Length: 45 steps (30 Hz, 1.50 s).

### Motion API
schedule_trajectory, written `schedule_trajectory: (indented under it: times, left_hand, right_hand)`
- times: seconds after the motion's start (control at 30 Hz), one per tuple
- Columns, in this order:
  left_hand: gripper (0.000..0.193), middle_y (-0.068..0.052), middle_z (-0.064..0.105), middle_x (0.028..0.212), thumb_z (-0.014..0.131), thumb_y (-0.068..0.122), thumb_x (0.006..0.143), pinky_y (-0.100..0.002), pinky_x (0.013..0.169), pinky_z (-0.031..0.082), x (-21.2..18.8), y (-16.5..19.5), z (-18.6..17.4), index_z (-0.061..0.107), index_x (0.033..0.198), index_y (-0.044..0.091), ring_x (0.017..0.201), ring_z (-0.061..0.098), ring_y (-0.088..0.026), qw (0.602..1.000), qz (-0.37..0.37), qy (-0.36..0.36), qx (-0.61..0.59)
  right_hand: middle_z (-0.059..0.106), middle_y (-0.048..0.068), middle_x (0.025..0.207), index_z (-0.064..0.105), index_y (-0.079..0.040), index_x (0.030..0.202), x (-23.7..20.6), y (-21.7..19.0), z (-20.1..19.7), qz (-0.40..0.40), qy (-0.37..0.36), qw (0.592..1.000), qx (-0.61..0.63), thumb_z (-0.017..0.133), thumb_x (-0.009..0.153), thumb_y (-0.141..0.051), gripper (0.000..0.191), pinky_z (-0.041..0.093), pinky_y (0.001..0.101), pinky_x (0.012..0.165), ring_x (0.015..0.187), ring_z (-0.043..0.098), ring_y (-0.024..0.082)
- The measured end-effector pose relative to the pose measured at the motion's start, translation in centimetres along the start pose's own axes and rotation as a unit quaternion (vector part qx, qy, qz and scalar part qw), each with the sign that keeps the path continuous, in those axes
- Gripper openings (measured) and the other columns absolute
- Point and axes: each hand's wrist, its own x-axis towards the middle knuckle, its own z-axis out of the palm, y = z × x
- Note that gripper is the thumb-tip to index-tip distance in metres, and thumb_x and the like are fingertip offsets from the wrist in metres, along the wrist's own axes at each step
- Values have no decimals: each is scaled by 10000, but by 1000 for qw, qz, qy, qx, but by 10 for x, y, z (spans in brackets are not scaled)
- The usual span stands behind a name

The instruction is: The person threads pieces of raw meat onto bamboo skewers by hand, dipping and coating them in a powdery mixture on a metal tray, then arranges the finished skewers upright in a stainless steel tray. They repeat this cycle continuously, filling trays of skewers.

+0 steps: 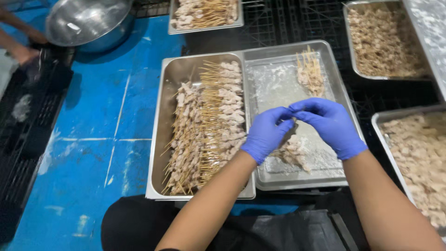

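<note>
Both my hands wear blue gloves and meet over a shallow steel tray (325, 176) dusted with white powder. My left hand (265, 135) and my right hand (331, 124) pinch together around a small piece of meat; whether a skewer is in it is hidden by the fingers. A small heap of raw meat pieces (293, 152) lies in the tray just below my hands. A few finished skewers (310, 73) rest at the tray's far end. To the left, a deeper steel tray (160, 139) holds several rows of meat skewers (209, 125).
Trays of raw meat chunks stand at the right (420, 153) and far right (383, 42). Another skewer tray (204, 14) and a large steel bowl (88, 23) sit at the back. Another person's hand (21, 49) is at the far left. The surface is blue with black crates.
</note>
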Motion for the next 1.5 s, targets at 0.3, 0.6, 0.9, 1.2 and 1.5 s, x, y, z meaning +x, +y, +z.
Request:
schedule_trajectory:
  times: [0.3,0.6,0.9,1.2,1.5]
  left_hand:
    - [182,-86,803,882,768,190,860,-330,744,547,-2,10,-27,821,1022,125,786,691,-218,966,104,117,205]
    - [98,-46,715,831,683,55,942,-267,655,591,-8,-7,-171,712,1025,12,707,704,-125,977,33,195,-79]
    - [181,-97,759,891,755,37,805,-297,732,568,83,-117,-287,749,986,31,786,687,-149,943,-45,301,135]
    - [259,-99,758,1087,665,50,905,-312,835,561,49,-96,-220,712,1158,79,882,699,-190,951,40,210,221]
    - [307,-79,779,986,753,275,874,-302,782,569,24,3,-54,753,1109,77,828,721,-155,997,2,-56,55]
  right_hand:
    - [733,80,1078,748,-9,1223,-2,-16,11,5,31,997,-64,700,947,0,280,517,233,867,952,637,98]
    - [745,34,1131,726,-10,1186,2,-9,-6,-4,77,996,-42,683,949,1,241,533,204,906,992,665,59]
    - [743,39,1055,753,-39,1170,18,-7,4,32,77,994,-72,704,942,-23,234,541,216,856,945,656,74]
    - [750,41,1032,763,-36,1134,32,1,19,29,71,995,-61,750,905,-22,230,547,223,839,931,672,87]
    - [761,82,1046,734,11,1103,30,-7,26,41,59,997,27,734,883,16,220,590,259,875,957,718,122]
